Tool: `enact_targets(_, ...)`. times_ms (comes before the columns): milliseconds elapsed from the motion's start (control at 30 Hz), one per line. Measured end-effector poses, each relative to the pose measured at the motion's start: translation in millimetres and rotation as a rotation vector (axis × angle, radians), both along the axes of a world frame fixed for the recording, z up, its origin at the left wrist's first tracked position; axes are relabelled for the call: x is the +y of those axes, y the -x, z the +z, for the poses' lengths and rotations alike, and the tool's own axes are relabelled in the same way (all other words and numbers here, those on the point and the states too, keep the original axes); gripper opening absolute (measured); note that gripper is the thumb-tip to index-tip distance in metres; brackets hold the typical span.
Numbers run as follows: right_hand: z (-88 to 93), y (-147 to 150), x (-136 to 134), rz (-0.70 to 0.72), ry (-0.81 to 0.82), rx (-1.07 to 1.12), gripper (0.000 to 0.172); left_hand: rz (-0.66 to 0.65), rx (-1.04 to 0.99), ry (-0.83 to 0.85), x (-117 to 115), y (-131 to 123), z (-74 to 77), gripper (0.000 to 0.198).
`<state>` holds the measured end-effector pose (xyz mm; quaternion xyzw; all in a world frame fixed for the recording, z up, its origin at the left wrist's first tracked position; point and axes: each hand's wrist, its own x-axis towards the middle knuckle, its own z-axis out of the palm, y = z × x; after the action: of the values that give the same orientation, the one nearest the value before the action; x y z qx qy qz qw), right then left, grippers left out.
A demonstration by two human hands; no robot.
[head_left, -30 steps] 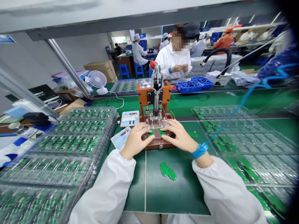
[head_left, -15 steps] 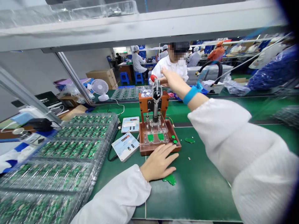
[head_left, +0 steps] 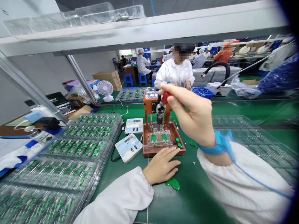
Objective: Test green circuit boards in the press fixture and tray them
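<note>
My right hand [head_left: 192, 112], with a blue wrist strap [head_left: 216, 143], is closed around the red knob [head_left: 165, 97] of a toggle clamp lever. The lever belongs to an orange and brown press fixture [head_left: 148, 153]. Under its clear plate lie two green circuit boards [head_left: 164, 137]. My left hand [head_left: 161, 165] lies flat with fingers spread, its fingertips close to the fixture's front edge by two green buttons [head_left: 178, 145]. Loose green boards [head_left: 173, 183] lie beside and partly under the left hand. Two white meter boxes [head_left: 129, 147] with red displays stand left of the fixture.
Stacked clear trays [head_left: 93, 168] full of green boards fill the left side. More clear trays [head_left: 233, 121] lie at the right. A small white fan [head_left: 105, 88] stands behind. Overhead runs a white shelf [head_left: 163, 26]. A co-worker [head_left: 175, 70] in white sits across the bench.
My right hand has gripped the red knob and pulled the lever down towards me. The clamp has moved down onto the boards. My left hand stays nearly in place.
</note>
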<state>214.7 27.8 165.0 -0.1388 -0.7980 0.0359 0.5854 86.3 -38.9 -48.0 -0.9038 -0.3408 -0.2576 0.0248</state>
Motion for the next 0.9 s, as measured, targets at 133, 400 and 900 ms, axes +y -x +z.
enact_targets(133,-21.0,-2,-12,-0.019,0.007,0.021,0.033,0.006,-0.011,-0.003,0,-1,0.0,0.024)
enact_targets(400,-72.0,5,-10,0.119,0.106,0.087,0.048,0.0,-0.025,0.003,1,-1,0.7,0.02)
enact_targets(900,-97.0,24,-9,0.145,0.173,0.282,0.054,-0.165,-0.336,0.474,-10,24,49.6,0.031)
